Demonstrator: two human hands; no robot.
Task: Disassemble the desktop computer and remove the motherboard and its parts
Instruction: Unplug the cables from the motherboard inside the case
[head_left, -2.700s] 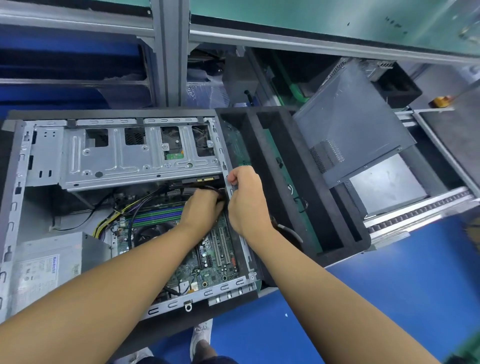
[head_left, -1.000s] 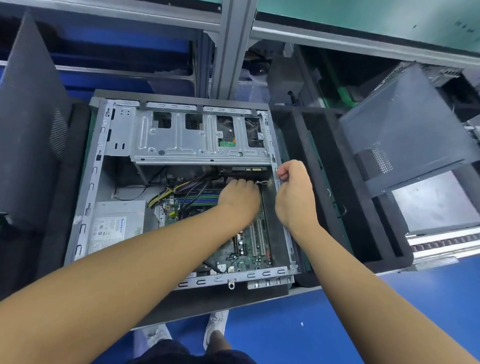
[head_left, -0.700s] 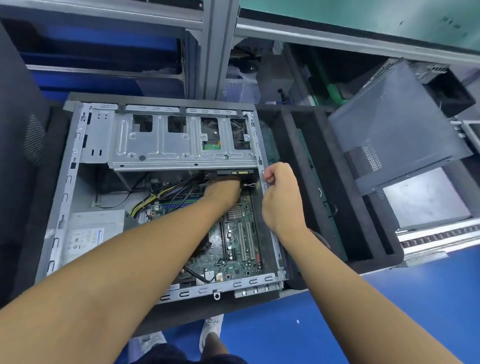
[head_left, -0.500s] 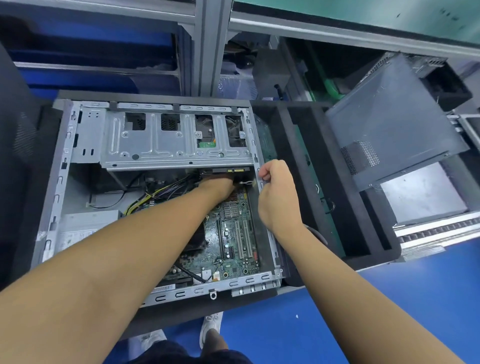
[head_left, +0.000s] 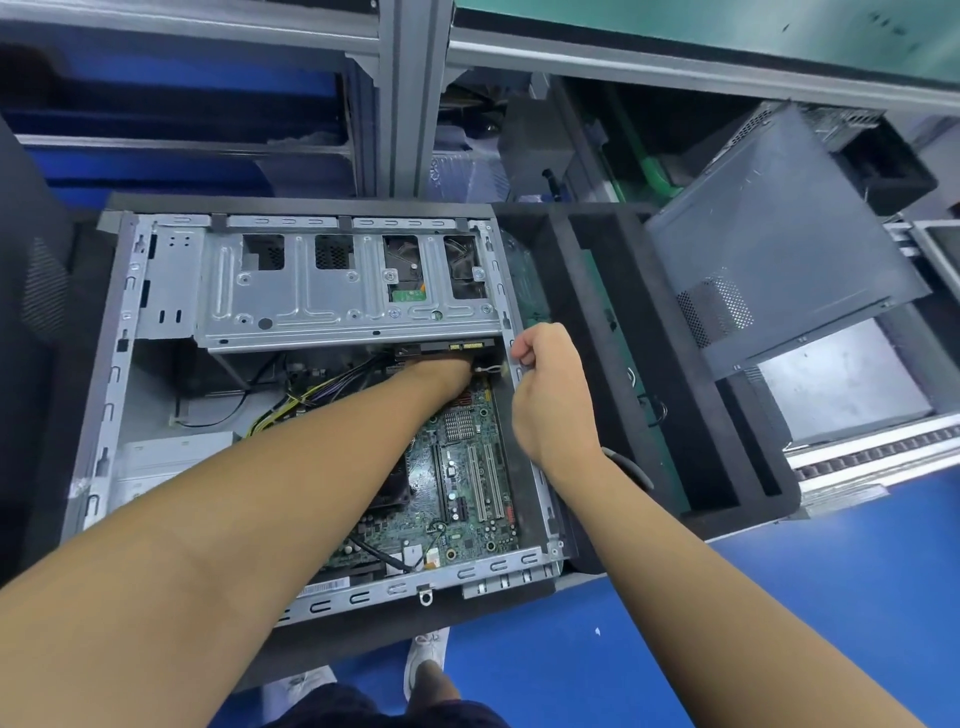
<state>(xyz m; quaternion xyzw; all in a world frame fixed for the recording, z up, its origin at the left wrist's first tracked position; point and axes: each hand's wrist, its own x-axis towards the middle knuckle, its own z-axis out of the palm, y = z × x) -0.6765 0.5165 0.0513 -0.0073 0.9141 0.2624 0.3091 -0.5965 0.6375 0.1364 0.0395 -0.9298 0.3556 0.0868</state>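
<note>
Left hand (head_left: 448, 372) fingers: hidden, buried under the lower edge of the silver stamped-metal drive cage (head_left: 322, 296), beside a black connector with gold contacts (head_left: 457, 347). Can't tell if they grip anything. Right hand (head_left: 551, 400) fingers (head_left: 525, 349): curled tight into a fist right at the right-hand rim of the open grey metal desktop case (head_left: 127, 332). Can't tell whether they pinch the rim itself or something small. Small white wire loop (head_left: 488, 369) sits between the two hands, just inside the rim. Green motherboard (head_left: 470, 499) is in the case, flat on the case floor. Its right half is exposed, with long expansion slots (head_left: 483, 483) and a small finned heatsink (head_left: 460, 423); the left forearm crosses over the rest. Yellow-and-black cable bundle (head_left: 291, 405) runs from under the cage toward the board, left of the forearm. Pale grey power supply box (head_left: 166, 457) is in the case's near-left corner, partly covered by the arm. Case lies on its side, open face up, on a black foam pad (head_left: 509, 592). Just right of it: black foam tray with long slots (head_left: 670, 374). Beyond that, a dark grey perforated side panel (head_left: 769, 270) leans tilted. Blue floor (head_left: 805, 597) below, white shoe (head_left: 427, 656) near the bottom edge.
</note>
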